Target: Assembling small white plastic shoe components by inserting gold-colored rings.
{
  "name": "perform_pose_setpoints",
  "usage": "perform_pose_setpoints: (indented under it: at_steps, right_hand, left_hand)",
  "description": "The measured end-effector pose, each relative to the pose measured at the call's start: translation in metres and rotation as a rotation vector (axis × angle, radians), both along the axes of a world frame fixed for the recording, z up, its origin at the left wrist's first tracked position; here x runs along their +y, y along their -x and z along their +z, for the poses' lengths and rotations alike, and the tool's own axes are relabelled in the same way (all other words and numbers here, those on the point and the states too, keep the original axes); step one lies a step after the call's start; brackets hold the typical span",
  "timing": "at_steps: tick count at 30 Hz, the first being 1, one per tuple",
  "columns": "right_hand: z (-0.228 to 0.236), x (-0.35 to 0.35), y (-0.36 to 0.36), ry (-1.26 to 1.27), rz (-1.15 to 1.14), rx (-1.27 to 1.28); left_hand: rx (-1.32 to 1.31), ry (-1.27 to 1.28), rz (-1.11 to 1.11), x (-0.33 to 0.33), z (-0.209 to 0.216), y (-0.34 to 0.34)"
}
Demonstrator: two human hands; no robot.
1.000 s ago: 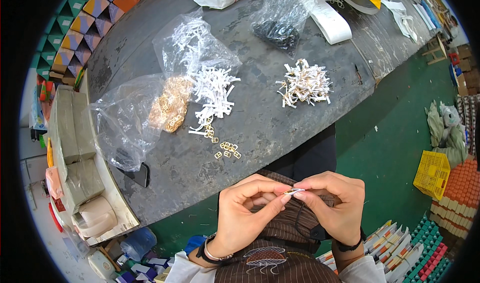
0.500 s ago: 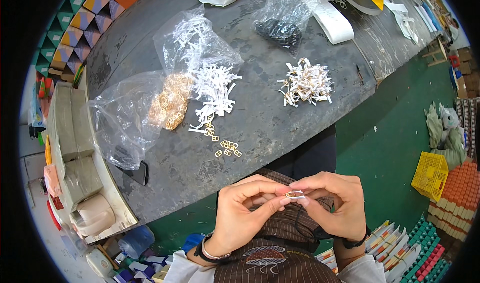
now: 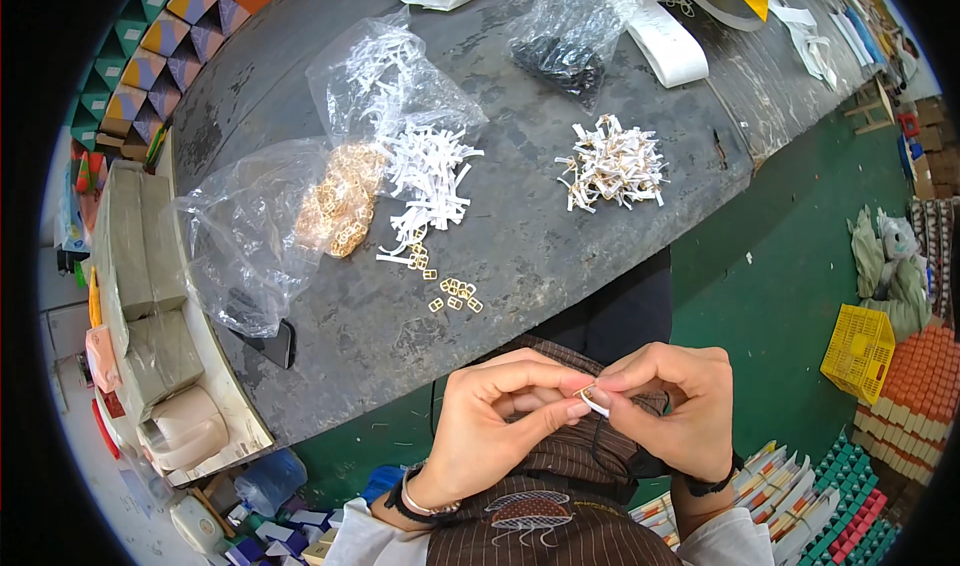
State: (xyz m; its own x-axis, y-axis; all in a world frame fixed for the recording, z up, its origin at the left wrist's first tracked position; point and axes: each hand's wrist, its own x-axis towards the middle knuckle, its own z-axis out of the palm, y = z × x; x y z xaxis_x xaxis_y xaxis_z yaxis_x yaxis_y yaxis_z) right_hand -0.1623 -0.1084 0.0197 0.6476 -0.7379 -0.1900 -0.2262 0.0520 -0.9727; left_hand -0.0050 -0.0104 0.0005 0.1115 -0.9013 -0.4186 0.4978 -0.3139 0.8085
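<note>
Left hand: thumb and forefinger pinched together on a small gold buckle. Right hand: fingertips closed on a white strip that curves down beside the buckle. How far strip and buckle are joined — cannot tell, fingertips cover it. Both pieces are held just off the near edge of the grey table, above a striped apron. Possible trouble, my judgement: buckle slight, grip narrow; a slipping thumb could drop it into the apron's folds or past them to the green floor. A twisted strip might bind in the buckle's frame. On the table, inward from its near edge, loose gold buckles; deeper in, a white strip heap; toward the table's left end, a clear bag of buckles. Toward the table's right end, a heap of gold-fitted strips. Near edge of the table slants away toward its right corner; the loose buckles sit back from it. Room to move — the stretch of tabletop between the two heaps, reached straight over that edge.
</note>
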Motion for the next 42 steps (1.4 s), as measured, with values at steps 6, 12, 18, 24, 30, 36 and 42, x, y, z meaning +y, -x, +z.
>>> perform_pose_setpoints:
  at_steps: [6,12,18,24,30,36,42]
  right_hand:
    - [0.001,0.001,-0.002,0.139,-0.093,0.021]
    - [-0.004,0.004,-0.002,0.133,-0.167,0.011]
    - [-0.001,0.006,-0.002,0.12,-0.198,-0.043]
    - [0.0,0.006,0.001,0.075,-0.16,-0.074]
    - [0.003,-0.003,0.008,-0.385,-0.099,-0.221]
    - [0.003,-0.003,0.007,-0.402,-0.029,-0.186]
    - [0.001,-0.003,0.004,-0.291,-0.016,-0.116]
  left_hand:
    - [-0.029,0.111,0.052,-0.005,0.001,0.017]
    - [-0.052,0.151,0.158,-0.006,-0.007,0.026]
    - [-0.075,0.142,0.239,-0.008,-0.011,0.03]
    - [-0.067,0.136,0.258,-0.009,-0.007,0.027]
    - [0.149,0.054,0.08,-0.006,-0.004,0.01]
    - [0.24,0.018,0.047,-0.003,-0.004,0.007]
    - [0.157,-0.068,0.061,-0.004,0.004,0.008]
